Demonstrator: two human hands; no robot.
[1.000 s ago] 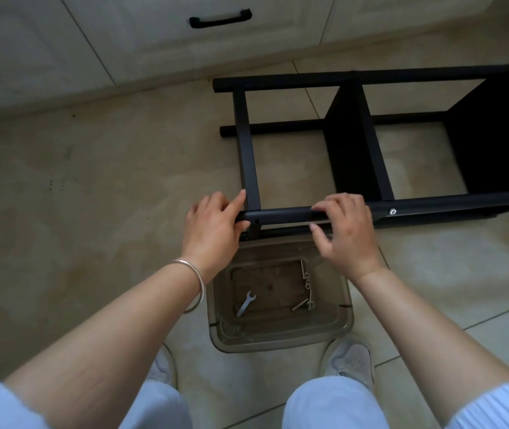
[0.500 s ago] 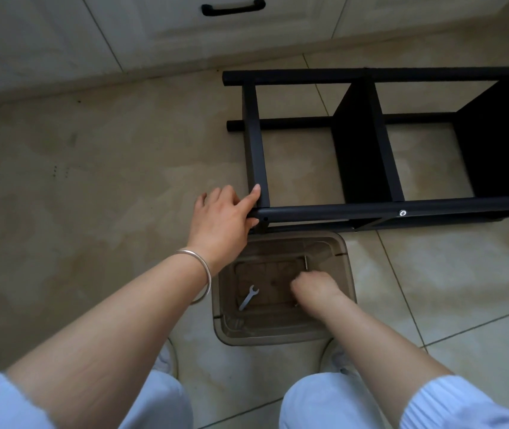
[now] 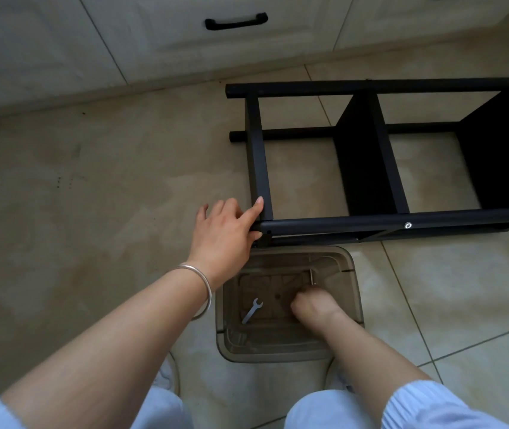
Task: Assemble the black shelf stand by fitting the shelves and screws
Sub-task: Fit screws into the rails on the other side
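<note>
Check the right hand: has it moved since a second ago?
Yes. The right hand left the shelf stand's front rail and came down toward the person into the clear bin, beside the wrench.

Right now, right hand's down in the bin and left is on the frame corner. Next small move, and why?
Probably lift the right hand out of the translucent bin with a screw and carry it to the corner of the black shelf stand that the left hand steadies. That corner shows a bare hole, while a screw head already sits further along the rail. Whether the fingers hold anything yet cannot be told.
</note>
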